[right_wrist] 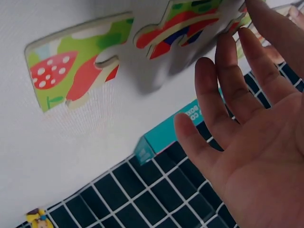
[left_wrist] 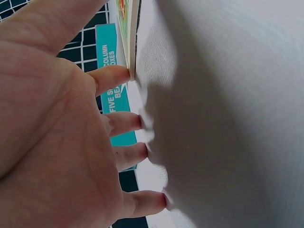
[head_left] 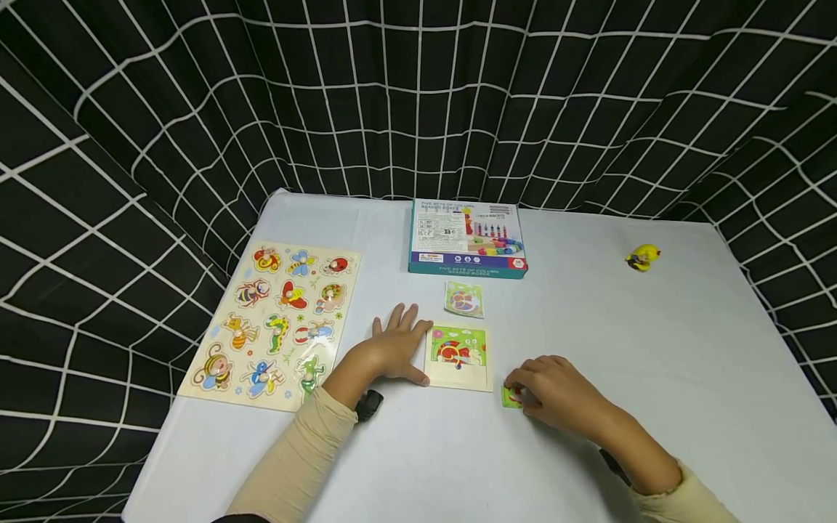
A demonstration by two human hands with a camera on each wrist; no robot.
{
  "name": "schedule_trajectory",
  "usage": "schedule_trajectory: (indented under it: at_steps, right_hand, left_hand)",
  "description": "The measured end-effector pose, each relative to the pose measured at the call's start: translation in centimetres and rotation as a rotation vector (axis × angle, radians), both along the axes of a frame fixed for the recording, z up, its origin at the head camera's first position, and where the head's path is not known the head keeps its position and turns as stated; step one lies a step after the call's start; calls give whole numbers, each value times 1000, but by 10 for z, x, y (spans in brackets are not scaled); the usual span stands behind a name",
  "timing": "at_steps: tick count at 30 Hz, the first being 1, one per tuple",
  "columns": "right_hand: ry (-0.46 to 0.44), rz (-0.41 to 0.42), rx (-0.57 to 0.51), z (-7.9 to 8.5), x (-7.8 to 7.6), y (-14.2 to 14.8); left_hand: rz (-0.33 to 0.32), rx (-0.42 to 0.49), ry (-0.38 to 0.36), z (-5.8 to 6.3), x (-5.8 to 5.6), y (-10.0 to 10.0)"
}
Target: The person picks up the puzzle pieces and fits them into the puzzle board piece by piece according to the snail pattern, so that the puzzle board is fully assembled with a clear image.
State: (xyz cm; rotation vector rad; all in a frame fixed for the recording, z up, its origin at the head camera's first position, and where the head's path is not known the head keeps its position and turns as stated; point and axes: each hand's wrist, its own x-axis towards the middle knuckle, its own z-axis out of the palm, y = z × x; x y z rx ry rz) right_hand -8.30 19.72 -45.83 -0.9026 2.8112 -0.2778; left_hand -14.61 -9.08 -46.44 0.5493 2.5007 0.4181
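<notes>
A small square puzzle board (head_left: 458,376) lies before me, its upper part filled with colourful pieces and its lower part bare wood. Fingers spread, my left hand (head_left: 392,352) rests at the board's left side, thumb and index finger touching its edge. To the right of the board, my right hand (head_left: 556,392) pinches a green and red puzzle piece (head_left: 512,396) between thumb and fingers, at table level. Two other pieces lie near that hand in the right wrist view: a corner piece with a strawberry (right_wrist: 54,71) and a red-and-blue piece (right_wrist: 178,28).
Behind the board lies a small picture card (head_left: 464,299), then a teal box (head_left: 467,240) of beaded blocks. A large insect knob puzzle (head_left: 268,327) is at the left. A yellow toy (head_left: 644,257) sits far right. Black grid cloth (head_left: 418,94) surrounds the white table.
</notes>
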Motion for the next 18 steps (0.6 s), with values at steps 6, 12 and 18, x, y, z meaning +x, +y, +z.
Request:
schedule_trajectory:
  at_steps: [6,12,18]
  right_hand:
    - [27,10,2,-3,1,-3]
    - [44,5,18,-4,3,-7]
    - [25,60,9,6,-1,-13]
  left_hand:
    - [-3,-8,-7,-1,-1,-1]
    - [-10,-9,-4,-3,-2,-2]
    - [-7,-8,-4,-4,-3,-3]
